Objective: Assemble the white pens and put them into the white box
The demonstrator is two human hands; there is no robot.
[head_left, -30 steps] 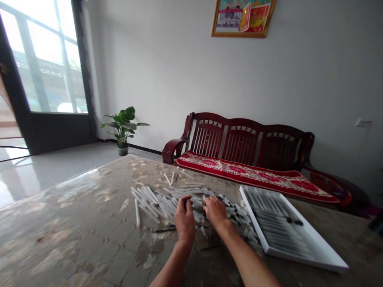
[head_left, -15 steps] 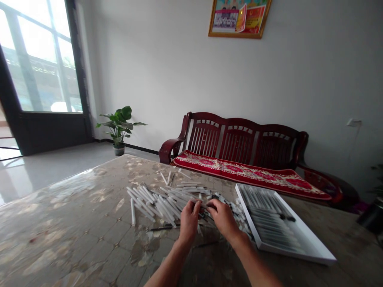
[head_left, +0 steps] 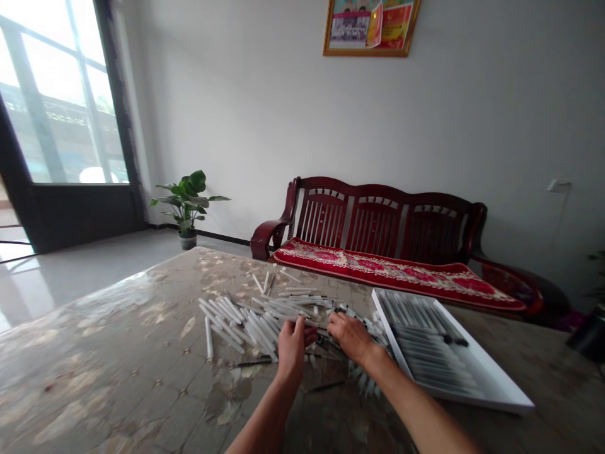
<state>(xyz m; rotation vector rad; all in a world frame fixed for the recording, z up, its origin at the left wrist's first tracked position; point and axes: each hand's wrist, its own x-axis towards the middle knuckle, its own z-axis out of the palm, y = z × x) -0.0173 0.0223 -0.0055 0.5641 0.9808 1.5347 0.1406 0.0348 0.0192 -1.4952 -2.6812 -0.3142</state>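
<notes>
While the right hand (head_left: 350,335) seems to pick at small parts (head_left: 373,328) around its curled fingers, needing a fine pinch next, the left hand (head_left: 292,348) curves nearby; both holds are unclear.

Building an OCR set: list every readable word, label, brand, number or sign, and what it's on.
Readable text: none.
Red certificate in wall frame: any writing too small and blurred to read.
White pen barrels, white tray: no lettering discernible.
</notes>
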